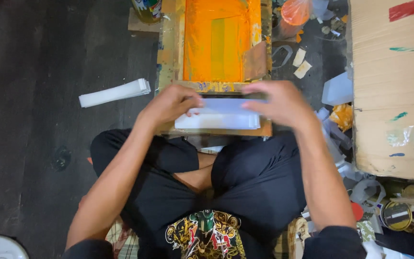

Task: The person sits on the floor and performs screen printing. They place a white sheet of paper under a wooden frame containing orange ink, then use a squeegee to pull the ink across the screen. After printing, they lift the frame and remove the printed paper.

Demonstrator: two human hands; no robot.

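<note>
Squaring up the paper stack

Both hands are pinching a stack of pale white paper strips (219, 115) on the near edge of the orange-inked wooden screen frame (215, 43): left hand (171, 103) closed on its left end, right hand (279, 103) on the right. Looks like he's aligning them; next it needs an even, steady hold

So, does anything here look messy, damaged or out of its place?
Yes. Torn paper and plastic scraps litter the floor right of the orange-inked screen frame, and the cardboard sheet is paint-smeared. Both hands, left and right, grip a white paper stack.
</note>
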